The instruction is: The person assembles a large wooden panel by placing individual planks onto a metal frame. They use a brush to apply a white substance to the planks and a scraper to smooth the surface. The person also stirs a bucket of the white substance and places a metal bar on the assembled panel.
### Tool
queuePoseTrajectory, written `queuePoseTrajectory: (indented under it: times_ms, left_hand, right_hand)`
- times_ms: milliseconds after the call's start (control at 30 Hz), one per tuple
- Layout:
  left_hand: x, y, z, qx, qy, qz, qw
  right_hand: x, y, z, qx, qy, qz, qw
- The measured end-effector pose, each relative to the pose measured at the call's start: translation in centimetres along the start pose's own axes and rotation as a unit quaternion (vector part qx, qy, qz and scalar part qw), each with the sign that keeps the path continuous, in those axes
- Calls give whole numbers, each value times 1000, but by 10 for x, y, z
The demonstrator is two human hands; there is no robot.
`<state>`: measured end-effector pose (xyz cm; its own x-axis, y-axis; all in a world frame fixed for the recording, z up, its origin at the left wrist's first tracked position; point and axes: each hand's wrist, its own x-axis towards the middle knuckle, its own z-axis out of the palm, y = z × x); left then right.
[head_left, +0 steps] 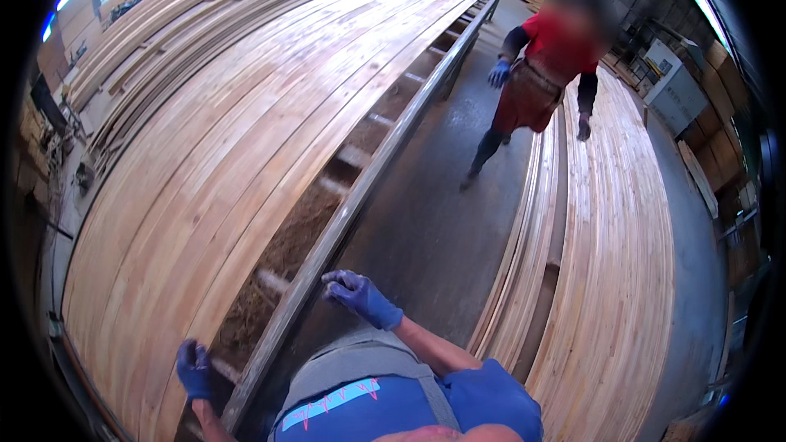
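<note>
My left hand (194,370), in a blue glove, is over the near right edge of a broad panel of long pale wooden boards (221,172). Its fingers are loosely bent and apart, with nothing seen in them; whether they touch the wood I cannot tell. Just right of the long metal rail (360,205) is my right hand (364,301), gloved in blue too, fingers spread a little and holding nothing. Between panel and rail runs a gap with crossbars (334,186) and brown debris below.
A co-worker (557,57) in a red shirt and apron walks in the aisle (426,221). Right of it lies another long stack of boards (610,262). More timber (172,24) is piled at the far left. A pale cabinet (675,86) stands at the back right.
</note>
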<state>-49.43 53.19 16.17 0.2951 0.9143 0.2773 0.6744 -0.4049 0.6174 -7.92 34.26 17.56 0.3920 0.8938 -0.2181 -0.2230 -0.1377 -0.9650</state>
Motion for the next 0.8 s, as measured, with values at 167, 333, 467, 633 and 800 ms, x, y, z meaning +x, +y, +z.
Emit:
queuePoseTrajectory:
  times_ms: [167, 333, 467, 633, 800]
  left_hand:
    - [101, 197, 116, -28, -181, 192, 964]
    - [185, 318, 232, -30, -265, 302, 915]
    - [240, 425, 332, -74, -314, 356, 877]
    - [316, 535, 465, -101, -388, 415, 817]
    - [348, 692, 578, -153, -452, 528, 702]
  right_hand:
    - [-3, -51, -109, -11, 34, -31, 999]
    - [15, -76, -196, 8, 150, -56, 987]
    - [45, -81, -278, -33, 217, -52, 974]
    - [82, -85, -384, -73, 314, -3, 947]
    - [103, -85, -487, -87, 402, -29, 911]
